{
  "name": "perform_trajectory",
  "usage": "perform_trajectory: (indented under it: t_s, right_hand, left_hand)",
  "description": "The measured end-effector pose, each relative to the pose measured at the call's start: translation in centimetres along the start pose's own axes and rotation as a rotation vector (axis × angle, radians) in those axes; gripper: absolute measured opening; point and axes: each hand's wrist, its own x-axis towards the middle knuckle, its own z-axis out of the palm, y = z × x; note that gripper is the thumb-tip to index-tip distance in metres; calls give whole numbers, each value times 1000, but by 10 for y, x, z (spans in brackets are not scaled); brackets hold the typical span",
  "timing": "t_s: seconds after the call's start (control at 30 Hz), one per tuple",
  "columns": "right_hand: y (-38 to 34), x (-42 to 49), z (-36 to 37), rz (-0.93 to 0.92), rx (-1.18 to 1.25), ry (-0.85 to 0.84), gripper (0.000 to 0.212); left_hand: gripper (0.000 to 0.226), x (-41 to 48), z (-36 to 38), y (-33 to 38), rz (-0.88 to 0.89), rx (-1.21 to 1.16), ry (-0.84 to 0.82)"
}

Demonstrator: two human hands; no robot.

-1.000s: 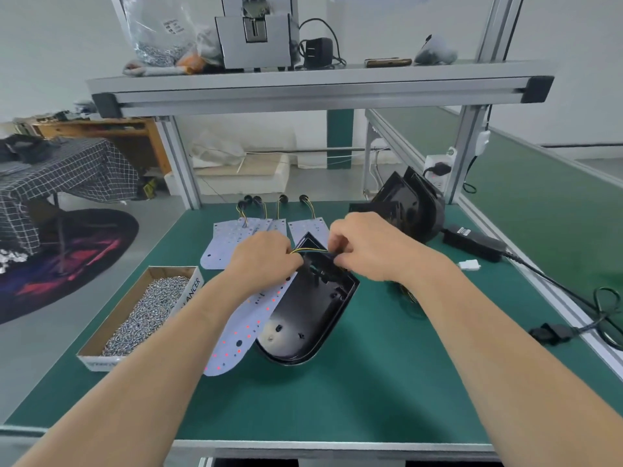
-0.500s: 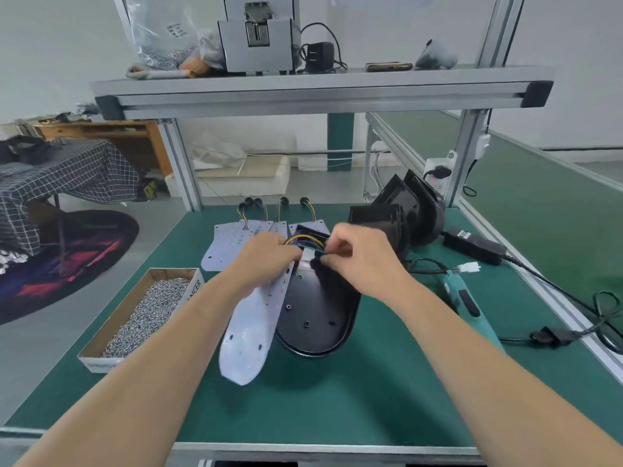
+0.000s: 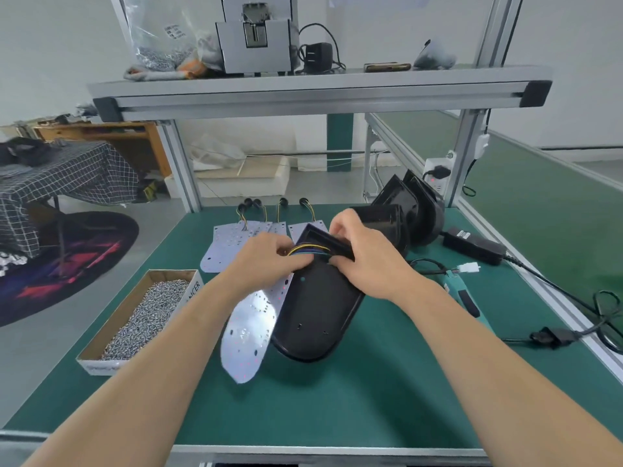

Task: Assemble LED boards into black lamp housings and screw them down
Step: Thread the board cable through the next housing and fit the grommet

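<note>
Head view, left hand (image 3: 266,261) grip clamped on LED board (image 3: 249,332), right hand (image 3: 367,261) apparently pinching far edge of housing (image 3: 317,315)

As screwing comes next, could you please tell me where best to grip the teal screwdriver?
Take the teal screwdriver around its mid-body, by the black switch, from above-right: it lies flat on the mat, its near end under the right forearm.

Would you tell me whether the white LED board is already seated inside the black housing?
No, the LED board sits outside the black housing, beside its left edge.
</note>
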Motion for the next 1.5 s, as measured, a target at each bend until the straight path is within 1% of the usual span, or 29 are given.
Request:
perform_trajectory:
  t_s: [0.07,0.1,0.13,0.2,0.27,0.3,0.33,0.4,0.43,0.5,0.57,0.6,0.63,0.7,0.77,0.8,0.87,0.9,0.97,1.03,1.13,1.27,1.33,1.37,1.43,1.5]
  right_hand:
    - [3,-1,0,53,49,23,48]
    - [5,-2,0,65,66,47,48]
    - [8,-2,0,72,69,76,43]
    - [12,-2,-1,115,72,133,26]
    - [16,-1,-3,183,114,193,16]
    - [18,-1,-4,209,137,224,14]
    - [20,-1,-5,231,154,250,11]
    - [23,0,-2,275,155,274,13]
    - [23,0,1,293,147,278,15]
    - [21,1,9,303,145,289,14]
    - [18,2,18,282,155,310,12]
    - [17,2,21,273,174,323,11]
    - [16,1,23,268,203,333,11]
    - [15,-1,25,260,265,339,11]
    - [15,-6,24,210,309,308,17]
    - [13,-11,21,165,318,268,26]
    - [11,-18,14,38,265,173,45]
    - [10,-20,10,-29,216,141,47]
    - [8,-19,3,-115,117,97,34]
    - [6,-18,-4,-134,57,79,20]
    - [3,-15,-11,-131,38,59,16]
    - [0,-13,-14,-116,7,-23,12]
    - [0,-15,-12,-89,66,4,12]
    - [0,-16,-12,-66,124,27,15]
    - [-1,-16,-12,0,251,55,30]
    - [2,-13,-11,95,292,57,39]
  left_hand:
    - [39,-6,-5,-2,21,-10,-87]
    - [38,-8,-7,-5,39,-33,-96]
    - [44,-11,-9,-10,46,-77,-81]
    - [61,-20,-15,-22,3,-251,-77]
    - [62,-30,-21,-38,-74,-426,-164]
    - [59,-34,-22,-46,-111,-497,-218]
    - [51,-38,-23,-53,-137,-584,-266]
    - [20,-42,-27,-57,-155,-794,-276]
    - [12,-42,-28,-54,-148,-891,-256]
    - [12,-40,-28,-42,-105,-985,-219]
    - [6,-39,-21,-26,-42,-929,-193]
    - [7,-39,-15,-18,-11,-872,-178]
    - [10,-39,-10,-12,16,-797,-161]
    - [14,-41,-5,-5,81,-564,-121]
    - [15,-42,-4,-5,157,-366,-95]
    - [15,-43,-4,-5,184,-318,-81]
    - [15,-48,-5,-6,196,-316,-74]
    - [14,-50,-6,-6,184,-349,-84]
    - [12,-54,-7,-7,148,-420,-106]
    - [14,-55,-8,-6,128,-459,-111]
    - [15,-55,-7,-3,134,-466,-82]
    - [19,-55,-1,-3,171,-386,-62]
    - [20,-56,2,-3,199,-384,-47]
    - [19,-57,3,-2,216,-380,-37]
    - [17,-56,2,0,253,-354,-18]
    - [15,-56,0,1,287,-337,-1]
